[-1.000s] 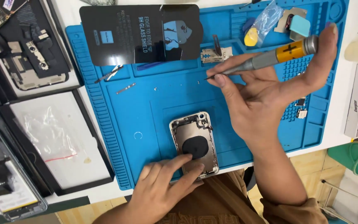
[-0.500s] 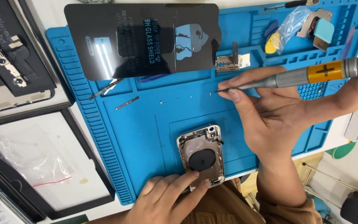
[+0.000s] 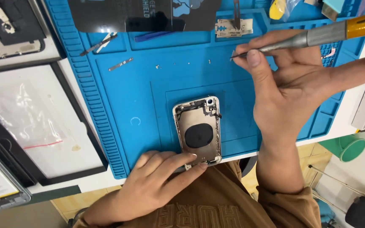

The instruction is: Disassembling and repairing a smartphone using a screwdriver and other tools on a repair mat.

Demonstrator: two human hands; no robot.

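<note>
- My right hand is closed around a screwdriver with a grey shaft and yellow handle; thumb and forefinger pinch the shaft near the tip, which hangs just over the blue repair mat.
- My left hand lies mostly open and holds nothing; its fingertips press on the near end of the phone housing, at the mat's front edge.
- The housing lies flat, inside facing up, gold-toned with a dark round pad in its middle (camera cut-out at the far end).
- A few tiny screws sit scattered on the mat between the housing and the far compartments.
- A small metal bracket lies to the left of them, apart from the housing.
- A dark glass panel rests across the mat's far edge.
- On the worktop left of the mat sits a black-framed tray with a clear plastic bag in it.
</note>
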